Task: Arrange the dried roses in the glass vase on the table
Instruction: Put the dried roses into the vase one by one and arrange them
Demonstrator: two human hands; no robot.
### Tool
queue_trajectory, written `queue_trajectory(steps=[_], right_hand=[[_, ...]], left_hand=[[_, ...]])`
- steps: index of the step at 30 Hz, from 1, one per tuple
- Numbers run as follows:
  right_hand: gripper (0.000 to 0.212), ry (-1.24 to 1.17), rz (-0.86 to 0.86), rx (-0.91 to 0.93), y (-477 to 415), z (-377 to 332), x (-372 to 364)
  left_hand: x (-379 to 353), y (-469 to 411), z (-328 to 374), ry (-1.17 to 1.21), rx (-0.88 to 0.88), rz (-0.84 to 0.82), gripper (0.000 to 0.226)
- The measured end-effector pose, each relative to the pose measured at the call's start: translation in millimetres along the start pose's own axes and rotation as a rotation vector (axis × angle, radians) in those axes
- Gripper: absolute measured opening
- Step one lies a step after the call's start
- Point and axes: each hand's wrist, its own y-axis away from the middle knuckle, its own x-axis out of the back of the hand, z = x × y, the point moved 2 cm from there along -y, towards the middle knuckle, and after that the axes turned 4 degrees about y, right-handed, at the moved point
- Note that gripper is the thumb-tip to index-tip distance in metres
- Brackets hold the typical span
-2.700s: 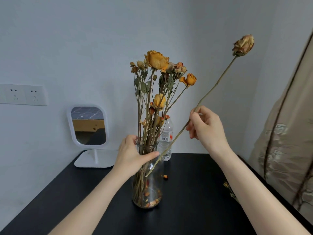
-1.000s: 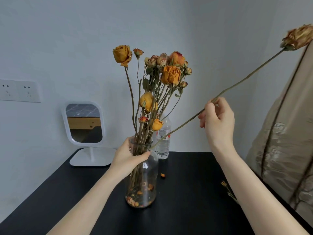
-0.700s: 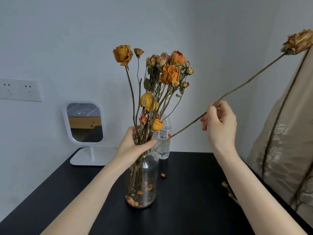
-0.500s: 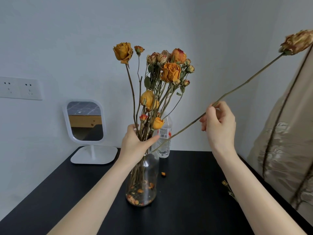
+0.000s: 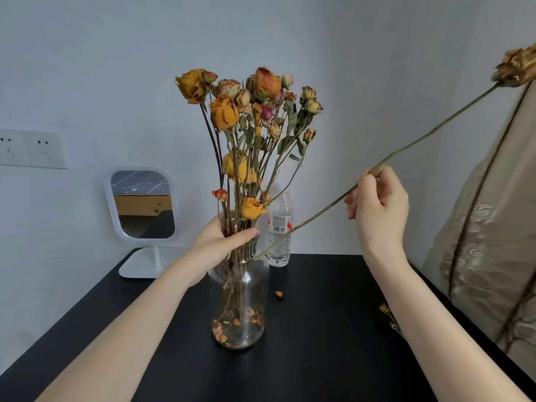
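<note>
Now the left hand (image 5: 220, 242) is curled around the dried roses (image 5: 249, 117) just above the mouth of the glass vase (image 5: 239, 303) on the black table (image 5: 333, 338). Right of the vase, the right hand (image 5: 380, 207) pinches one long rose (image 5: 516, 69) at mid-stem; its lower tip is at the vase's neck.

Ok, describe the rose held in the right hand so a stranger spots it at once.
Find the glass vase on the black table. Right of it, the right hand pinches one long rose. Unlike the upright bunch, it slants far out, pale head near the curtain.
</note>
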Motion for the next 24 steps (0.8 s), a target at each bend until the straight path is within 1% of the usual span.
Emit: queue_trajectory(steps=[1,4,5,12,14,19,24], right_hand=[[0.023,-0.011,0.006,0.004,0,-1,0],[0.024,-0.037,0.023,0.025,-3,-6,-1],[0.025,-0.043,0.025,0.033,-4,-8,-1],[0.026,-0.055,0.033,0.101,-12,-21,-9],[0.026,-0.039,0.027,0.116,-13,-23,-12],[0.022,-0.005,-0.043,0.154,-12,-27,-22],[0.026,0.040,-0.159,0.177,-12,-31,-33]], left_hand=[[1,0,0,0.010,0.006,-0.014,0.041],[3,1,0,0.068,0.018,-0.046,0.033],[3,1,0,0.082,0.020,-0.056,0.035],[8,0,-1,0.151,0.034,-0.140,0.061],[11,0,-2,0.171,0.046,-0.176,0.066],[14,-1,-2,0.195,0.069,-0.216,0.066],[13,1,-1,0.197,0.081,-0.217,0.065]])
